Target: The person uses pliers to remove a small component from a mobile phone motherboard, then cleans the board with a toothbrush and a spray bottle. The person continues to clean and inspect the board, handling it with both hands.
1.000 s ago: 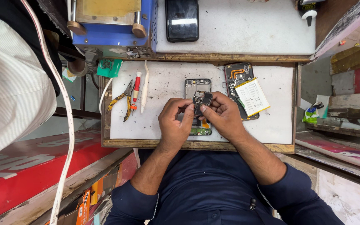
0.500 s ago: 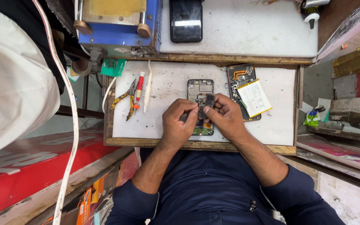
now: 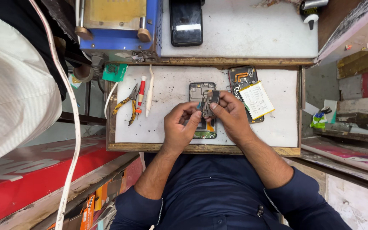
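Small part (image 3: 210, 101) between both hands

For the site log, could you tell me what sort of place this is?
Probably a phone repair bench: an opened phone lies under both hands, a second opened phone lies beside it, with pliers and a red-handled screwdriver nearby.

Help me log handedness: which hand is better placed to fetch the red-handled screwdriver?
Probably left. The left hand lies nearer the red-handled screwdriver, with bare mat between; the right hand is on the far side; both pinch the small dark part.
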Tool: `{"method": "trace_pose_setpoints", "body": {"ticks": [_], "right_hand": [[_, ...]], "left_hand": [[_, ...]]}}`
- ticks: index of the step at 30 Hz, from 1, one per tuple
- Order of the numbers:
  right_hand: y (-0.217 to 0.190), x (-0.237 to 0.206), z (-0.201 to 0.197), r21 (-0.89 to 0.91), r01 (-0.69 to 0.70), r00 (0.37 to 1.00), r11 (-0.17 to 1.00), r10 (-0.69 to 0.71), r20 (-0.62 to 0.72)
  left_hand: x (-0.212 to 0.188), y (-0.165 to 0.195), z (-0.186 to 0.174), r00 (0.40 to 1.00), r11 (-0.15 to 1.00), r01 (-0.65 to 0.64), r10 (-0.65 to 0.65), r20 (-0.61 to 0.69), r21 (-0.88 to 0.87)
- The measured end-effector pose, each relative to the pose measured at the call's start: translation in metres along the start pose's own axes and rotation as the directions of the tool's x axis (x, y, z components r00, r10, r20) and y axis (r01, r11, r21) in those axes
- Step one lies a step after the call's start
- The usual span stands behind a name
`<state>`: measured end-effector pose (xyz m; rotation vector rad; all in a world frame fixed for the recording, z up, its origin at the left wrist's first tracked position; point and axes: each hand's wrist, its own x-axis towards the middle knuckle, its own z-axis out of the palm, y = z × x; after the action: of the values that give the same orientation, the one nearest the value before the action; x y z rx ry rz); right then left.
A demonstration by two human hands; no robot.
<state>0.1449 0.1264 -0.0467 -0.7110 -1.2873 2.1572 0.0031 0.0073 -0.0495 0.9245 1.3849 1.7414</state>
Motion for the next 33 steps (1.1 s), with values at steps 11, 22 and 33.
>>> {"method": "trace_pose_setpoints", "body": {"ticks": [11,22,33], "right_hand": [[0.010,-0.001,0.000,-0.153,0.106,0.994,0.982,-0.106,0.011],[0.006,-0.006,0.001,-0.206,0.070,0.998,0.976,-0.068,0.017],[0.001,-0.008,-0.001,-0.204,0.021,1.000,0.979,-0.017,0.022]], "left_hand": [[0.006,0.022,0.006,0.993,0.941,-0.062,0.093,-0.077,0.334],[0.005,0.021,0.011,0.984,0.905,-0.112,0.159,-0.083,0.409],[0.004,0.021,0.006,0.995,0.945,-0.077,0.091,-0.030,0.317]]}}
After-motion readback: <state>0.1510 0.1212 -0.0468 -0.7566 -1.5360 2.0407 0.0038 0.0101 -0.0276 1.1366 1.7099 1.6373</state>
